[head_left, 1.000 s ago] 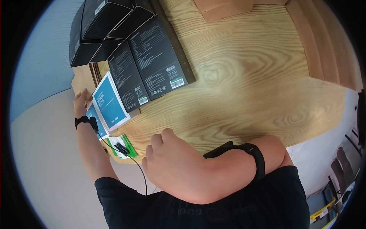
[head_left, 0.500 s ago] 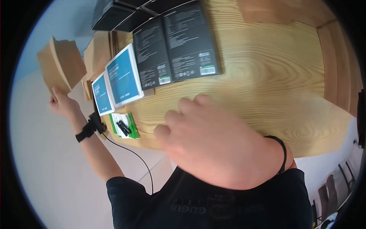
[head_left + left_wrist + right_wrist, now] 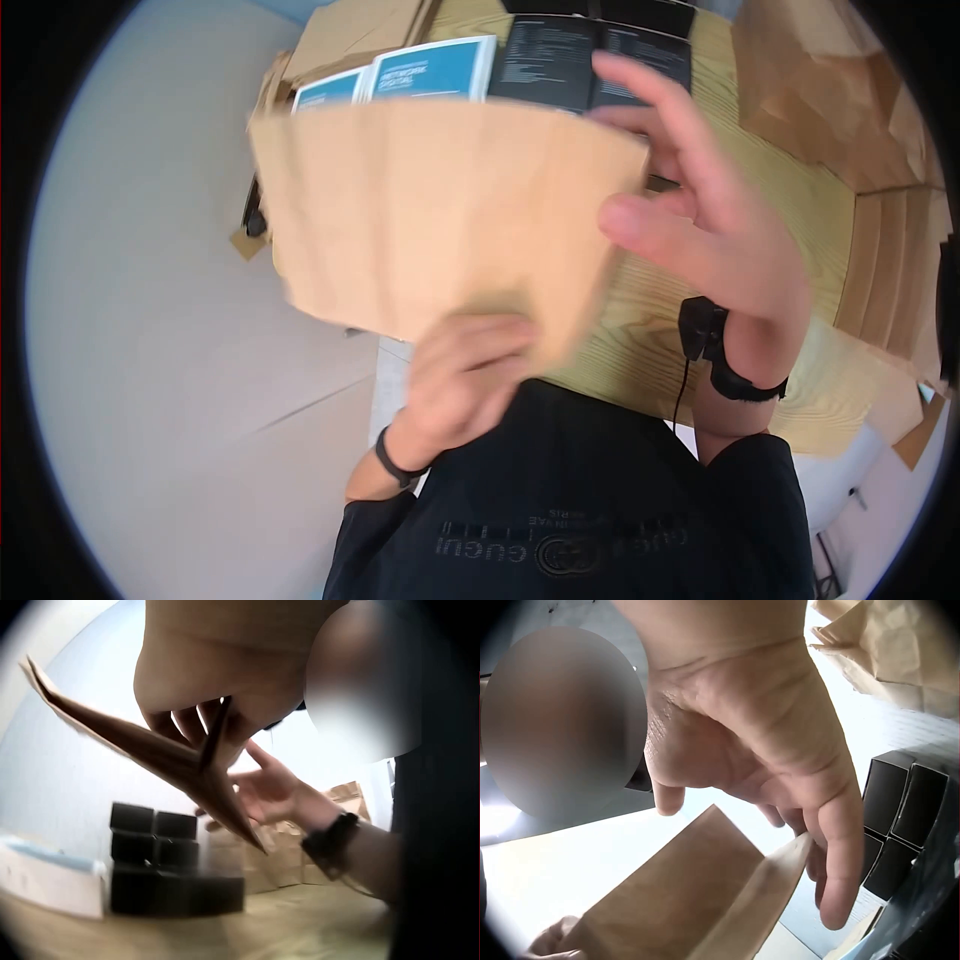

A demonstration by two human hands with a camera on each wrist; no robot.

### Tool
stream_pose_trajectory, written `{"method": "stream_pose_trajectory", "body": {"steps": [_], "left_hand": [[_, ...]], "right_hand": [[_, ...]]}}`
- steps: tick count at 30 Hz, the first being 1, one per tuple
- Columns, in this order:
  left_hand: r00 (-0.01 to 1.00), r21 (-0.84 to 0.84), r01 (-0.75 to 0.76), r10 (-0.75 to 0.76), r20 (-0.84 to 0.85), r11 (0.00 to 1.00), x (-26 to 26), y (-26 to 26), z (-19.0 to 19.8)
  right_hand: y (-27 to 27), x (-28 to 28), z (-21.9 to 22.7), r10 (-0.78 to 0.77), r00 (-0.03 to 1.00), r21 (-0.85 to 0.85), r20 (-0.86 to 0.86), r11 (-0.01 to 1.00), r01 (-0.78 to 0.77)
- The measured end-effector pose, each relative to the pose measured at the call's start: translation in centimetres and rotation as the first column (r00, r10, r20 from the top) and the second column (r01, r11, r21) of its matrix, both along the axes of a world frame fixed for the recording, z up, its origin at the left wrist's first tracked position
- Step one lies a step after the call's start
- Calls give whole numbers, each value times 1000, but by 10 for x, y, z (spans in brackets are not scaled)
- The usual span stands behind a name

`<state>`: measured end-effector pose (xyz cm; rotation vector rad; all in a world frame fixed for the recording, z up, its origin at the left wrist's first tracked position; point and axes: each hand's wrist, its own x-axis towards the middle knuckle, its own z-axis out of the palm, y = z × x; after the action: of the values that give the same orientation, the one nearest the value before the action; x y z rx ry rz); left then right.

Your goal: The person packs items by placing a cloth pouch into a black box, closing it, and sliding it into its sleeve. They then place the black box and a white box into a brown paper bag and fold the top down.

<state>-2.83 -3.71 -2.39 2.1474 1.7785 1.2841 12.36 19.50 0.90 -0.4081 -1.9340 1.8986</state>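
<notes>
A flat, folded brown paper bag (image 3: 430,210) is held up in front of my chest, over the table's near edge. My left hand (image 3: 465,375) grips it by its near edge, fingers curled over the paper. At the bag's right end is my right hand (image 3: 715,215), thumb and fingers spread apart. In the right wrist view, the right fingers (image 3: 838,862) are right by a corner of the bag (image 3: 675,892), and the palm holds nothing. The left wrist view shows the bag edge-on under the left hand (image 3: 217,667), its layers parting slightly.
Blue-and-white booklets (image 3: 430,68) and black printed boxes (image 3: 545,65) lie beyond the bag, partly hidden by it. More flat brown paper (image 3: 355,35) is at the far left. Standing brown bags (image 3: 820,90) line the right side of the wooden table (image 3: 800,215).
My left hand reached the brown paper at the left, lifted one bag, and brought it right, before my chest. The right hand rose from the near edge to the bag, its fingers spreading.
</notes>
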Motion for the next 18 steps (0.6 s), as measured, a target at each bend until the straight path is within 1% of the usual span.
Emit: {"method": "stream_pose_trajectory", "body": {"steps": [1,3,4,5,6,7,8,9,10,11,12,13,14,15,16,17,18], "left_hand": [[996,-40,88,-87,20,995,2,1,-12],[981,-98,151,-137,136,984,6,-1,-30],[982,-78,140,-128,142,987,6,-3,-30],[969,-194,195,-158,191,962,9,-5,-31],[952,-303,255,-184,243,918,8,-8,-30],[952,-287,249,-178,250,925,4,-14,-29],[956,-315,247,-179,231,916,-3,-21,-27],[960,-346,250,-183,213,904,-11,-29,-26],[978,-270,159,-115,172,950,-26,-36,-31],[984,-268,-10,57,168,963,-40,-45,-39],[959,-266,-178,227,168,947,-53,-53,-48],[893,-286,-297,371,256,911,-60,-57,-54],[846,-340,-313,423,324,887,-66,-63,-64],[788,-398,-324,477,388,858,-69,-67,-72],[776,-400,-323,482,406,858,-68,-68,-74],[653,-438,-200,453,607,876,-67,-69,-76],[483,-444,-71,420,768,893,-67,-71,-77]], "right_hand": [[0,0,1,-18,981,122,195,993,-6],[-2,-5,-17,20,982,122,188,992,-44],[-3,-9,-26,32,985,113,172,992,-52],[-5,-7,-33,42,982,130,184,989,-67],[-7,-5,-40,20,979,177,203,983,-57],[-8,-1,-47,-4,976,220,218,974,-45],[-8,7,-52,-1,974,228,226,972,-52],[-9,18,-58,-70,978,221,196,975,25],[-10,30,-64,-142,976,211,166,972,105],[-11,43,-69,-145,974,215,175,971,106],[-12,58,-74,-193,965,160,175,973,166],[-12,73,-78,-239,954,110,179,969,222],[-11,92,-86,-238,952,122,192,968,217],[-9,113,-95,-267,940,73,213,964,257],[-10,127,-102,-294,926,23,235,955,297],[-12,134,-106,-288,925,33,250,957,289],[-17,136,-107,-356,892,8,280,930,369]]}}
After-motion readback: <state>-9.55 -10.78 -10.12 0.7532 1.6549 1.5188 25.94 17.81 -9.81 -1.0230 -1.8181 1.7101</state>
